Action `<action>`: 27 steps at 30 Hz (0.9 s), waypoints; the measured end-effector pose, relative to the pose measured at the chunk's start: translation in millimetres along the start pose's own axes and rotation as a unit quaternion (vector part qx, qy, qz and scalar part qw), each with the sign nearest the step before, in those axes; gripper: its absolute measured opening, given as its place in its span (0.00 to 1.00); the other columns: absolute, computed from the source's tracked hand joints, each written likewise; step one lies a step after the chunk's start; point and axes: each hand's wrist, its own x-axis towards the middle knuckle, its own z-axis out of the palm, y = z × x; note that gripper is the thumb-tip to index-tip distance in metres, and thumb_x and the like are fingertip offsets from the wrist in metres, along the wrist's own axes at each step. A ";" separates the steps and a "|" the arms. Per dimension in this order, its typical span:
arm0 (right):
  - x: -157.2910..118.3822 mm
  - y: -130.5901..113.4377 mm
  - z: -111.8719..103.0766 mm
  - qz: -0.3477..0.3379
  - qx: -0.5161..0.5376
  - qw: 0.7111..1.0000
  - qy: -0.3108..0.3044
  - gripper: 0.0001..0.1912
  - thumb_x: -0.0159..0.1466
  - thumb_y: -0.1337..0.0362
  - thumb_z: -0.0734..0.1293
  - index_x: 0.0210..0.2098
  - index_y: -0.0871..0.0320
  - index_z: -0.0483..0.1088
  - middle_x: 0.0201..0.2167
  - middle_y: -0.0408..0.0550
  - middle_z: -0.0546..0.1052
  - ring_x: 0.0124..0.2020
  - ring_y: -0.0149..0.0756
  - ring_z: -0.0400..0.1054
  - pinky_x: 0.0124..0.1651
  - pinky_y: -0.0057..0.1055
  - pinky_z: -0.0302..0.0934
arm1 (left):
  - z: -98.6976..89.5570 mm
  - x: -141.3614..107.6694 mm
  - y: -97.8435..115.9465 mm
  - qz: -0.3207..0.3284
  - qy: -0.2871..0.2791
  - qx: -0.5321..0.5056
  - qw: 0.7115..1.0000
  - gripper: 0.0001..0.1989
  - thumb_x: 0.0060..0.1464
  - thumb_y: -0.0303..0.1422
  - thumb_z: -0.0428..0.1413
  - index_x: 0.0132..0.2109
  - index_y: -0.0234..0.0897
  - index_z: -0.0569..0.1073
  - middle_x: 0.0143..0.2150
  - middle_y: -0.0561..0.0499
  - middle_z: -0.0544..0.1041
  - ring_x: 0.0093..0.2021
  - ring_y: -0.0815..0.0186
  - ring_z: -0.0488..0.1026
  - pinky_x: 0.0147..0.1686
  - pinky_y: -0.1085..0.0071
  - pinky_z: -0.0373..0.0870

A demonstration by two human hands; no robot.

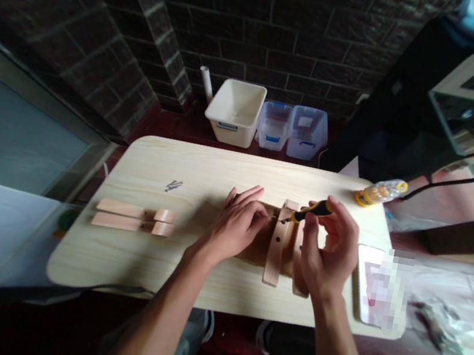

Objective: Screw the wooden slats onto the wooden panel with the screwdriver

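Note:
My right hand (pixel 332 249) grips a yellow and black screwdriver (pixel 314 211), its shaft pointing left towards the fingers of my left hand (pixel 235 223). Between my left thumb and index finger is a small, thin metal piece that looks like a screw (pixel 274 216), close to the screwdriver's tip. Under both hands lies a brown wooden piece (pixel 255 253), partly covered by them. Across it runs a pale wooden slat (pixel 273 263) with dark holes or screw heads. A second slat (pixel 300 274) beside it is partly hidden by my right hand.
Two wooden strips with blocks (pixel 133 217) and a small pile of screws (pixel 173 186) lie on the table's (pixel 203 162) left side. A clear, yellow-ended container (pixel 381 192) and a phone (pixel 372 284) are at the right. Plastic bins (pixel 232 134) stand beyond the far edge.

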 end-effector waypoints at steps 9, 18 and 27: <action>0.7 0.2 -3.0 0.059 0.048 0.997 0.011 0.24 0.69 0.65 0.71 0.63 0.47 0.69 0.55 0.52 0.78 0.46 0.40 0.79 0.49 0.41 0.77 | -5.0 5.5 9.2 -0.056 0.079 -0.205 0.974 0.10 0.71 0.41 0.52 0.47 0.42 0.74 0.45 0.48 0.84 0.49 0.62 0.82 0.55 0.62 0.75; 6.1 -8.5 -1.7 0.109 0.086 0.990 0.023 0.23 0.69 0.62 0.71 0.63 0.47 0.69 0.50 0.50 0.80 0.46 0.40 0.79 0.48 0.41 0.77 | 1.9 8.3 17.1 -0.084 0.074 -0.348 0.931 0.10 0.62 0.40 0.64 0.46 0.39 0.79 0.43 0.48 0.85 0.45 0.62 0.83 0.50 0.68 0.78; 15.8 -11.8 -2.1 0.180 0.167 0.967 0.072 0.21 0.69 0.59 0.72 0.59 0.47 0.66 0.45 0.47 0.82 0.51 0.44 0.80 0.48 0.43 0.79 | -4.2 12.0 24.2 -0.112 0.109 -0.438 0.885 0.15 0.55 0.38 0.69 0.46 0.35 0.80 0.43 0.45 0.85 0.45 0.61 0.83 0.51 0.67 0.79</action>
